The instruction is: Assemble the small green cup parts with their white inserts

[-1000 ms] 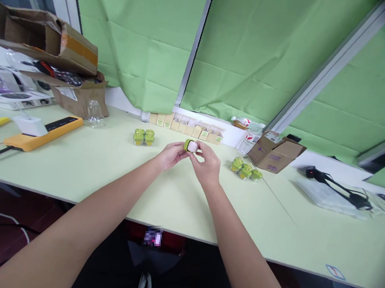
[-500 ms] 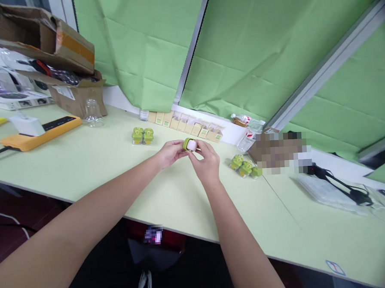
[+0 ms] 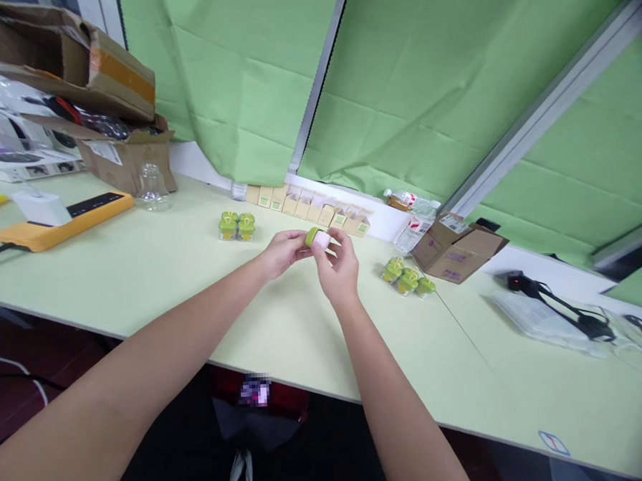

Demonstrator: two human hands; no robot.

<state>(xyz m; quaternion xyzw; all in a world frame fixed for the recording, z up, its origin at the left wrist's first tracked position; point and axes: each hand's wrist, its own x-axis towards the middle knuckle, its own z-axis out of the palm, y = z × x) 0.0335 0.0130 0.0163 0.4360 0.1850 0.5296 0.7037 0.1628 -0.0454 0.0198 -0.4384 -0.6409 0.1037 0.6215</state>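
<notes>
The left hand [image 3: 285, 254] and the right hand [image 3: 337, 265] meet above the pale green worktop [image 3: 157, 306], both closed on a small rounded white object with a lime-green plastic end [image 3: 317, 238]. The left hand pinches the lime-green end between thumb and fingers, while the right hand curls over the white body from the other side, so the object is held off the surface. It sits just in front of a row of small cream cardboard boxes [image 3: 306, 211], between two clusters of small lime-green items in clear packaging, one to the left [image 3: 232, 226] and one to the right [image 3: 403, 279]. Farther left lie an orange power strip [image 3: 35, 237], a white plug adapter [image 3: 38, 207] and a clear glass jar [image 3: 151, 189], the jar just before a brown cardboard carton [image 3: 126, 164]. Farther right, an open brown cardboard box [image 3: 456, 251] stands beside a clear plastic bottle [image 3: 413, 233], and a black cable [image 3: 566, 312] lies across a clear plastic bag [image 3: 540, 322]. Green curtains [image 3: 237, 72] hang behind.
</notes>
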